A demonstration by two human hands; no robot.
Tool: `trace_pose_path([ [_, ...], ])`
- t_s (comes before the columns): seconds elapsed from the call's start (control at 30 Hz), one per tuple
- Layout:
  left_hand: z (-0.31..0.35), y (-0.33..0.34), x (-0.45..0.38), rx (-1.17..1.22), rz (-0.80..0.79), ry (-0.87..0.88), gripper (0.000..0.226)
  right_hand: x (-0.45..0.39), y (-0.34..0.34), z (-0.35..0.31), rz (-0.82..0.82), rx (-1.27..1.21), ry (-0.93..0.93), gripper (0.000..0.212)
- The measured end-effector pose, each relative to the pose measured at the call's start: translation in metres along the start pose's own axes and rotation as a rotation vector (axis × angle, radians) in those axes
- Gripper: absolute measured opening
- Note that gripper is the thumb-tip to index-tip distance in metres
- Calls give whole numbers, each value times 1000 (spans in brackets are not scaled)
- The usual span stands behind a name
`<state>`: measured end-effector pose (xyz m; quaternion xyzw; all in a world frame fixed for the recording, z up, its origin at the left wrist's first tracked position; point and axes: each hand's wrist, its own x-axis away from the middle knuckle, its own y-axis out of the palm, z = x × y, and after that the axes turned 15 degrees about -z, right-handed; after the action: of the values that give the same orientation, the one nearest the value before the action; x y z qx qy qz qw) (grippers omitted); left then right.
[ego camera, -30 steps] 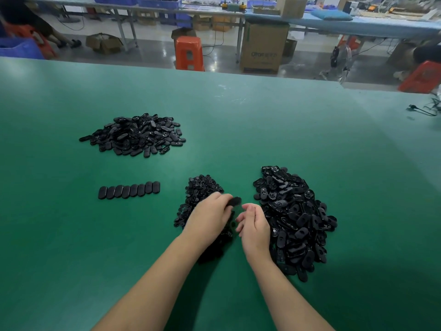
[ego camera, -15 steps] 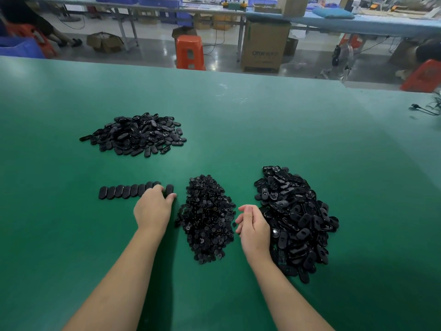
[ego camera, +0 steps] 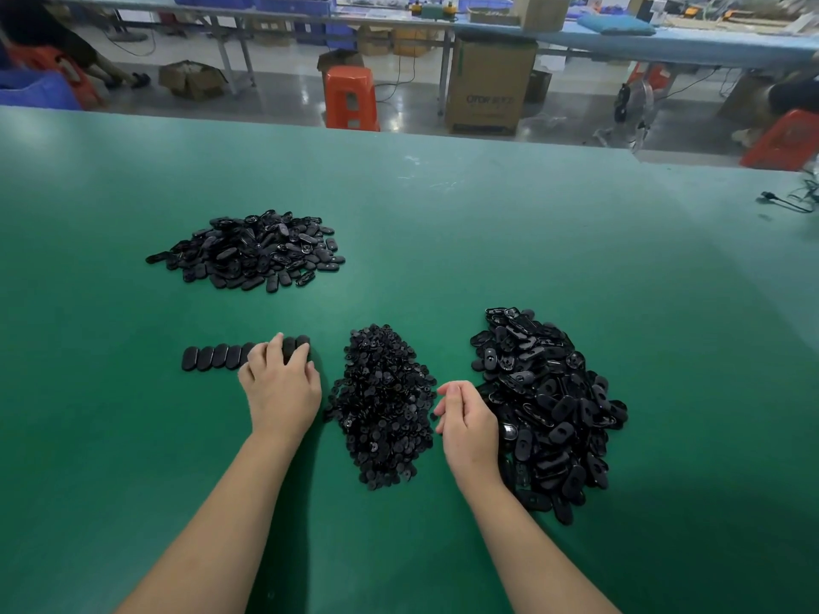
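On the green table (ego camera: pixel 487 241) a row of black oval caps (ego camera: pixel 212 357) lies side by side at the left. My left hand (ego camera: pixel 281 392) rests its fingertips on the right end of that row and covers some of its caps. A heap of small black round parts (ego camera: pixel 381 405) sits in the middle. A larger heap of black oval shells (ego camera: pixel 549 401) lies to the right. My right hand (ego camera: pixel 467 423) hovers between these two heaps, fingers loosely curled, with nothing visible in it.
A third pile of black oval pieces (ego camera: pixel 252 250) lies farther back on the left. A black cable (ego camera: pixel 784 201) lies at the table's far right edge. Beyond the table are an orange stool (ego camera: pixel 350 97), a cardboard box (ego camera: pixel 489 86) and long workbenches.
My left hand carried a black oval piece from the middle heap to the left and set it at the right end of the row. My right hand has barely moved.
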<state>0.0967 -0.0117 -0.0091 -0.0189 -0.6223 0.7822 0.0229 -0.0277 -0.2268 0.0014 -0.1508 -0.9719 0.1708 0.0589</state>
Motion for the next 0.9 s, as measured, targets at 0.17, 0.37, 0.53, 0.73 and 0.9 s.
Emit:
trace_pose_path([
  [0.17, 2, 0, 6, -20, -42, -21, 44, 0, 0, 0, 10, 16, 11, 28],
  [0.37, 12, 2, 35, 240, 22, 111, 31, -1, 1, 0, -2, 71, 10, 25],
  [0.53, 9, -1, 37, 398, -77, 183, 24, -1, 1, 0, -9, 105, 13, 23],
  [0.73, 3, -3, 30, 464, -190, 171, 40, -5, 0, -6, -73, 211, 60, 17],
  [0.9, 0, -5, 29, 509, -230, 197, 47, -9, -23, -25, -289, 340, 65, 12],
])
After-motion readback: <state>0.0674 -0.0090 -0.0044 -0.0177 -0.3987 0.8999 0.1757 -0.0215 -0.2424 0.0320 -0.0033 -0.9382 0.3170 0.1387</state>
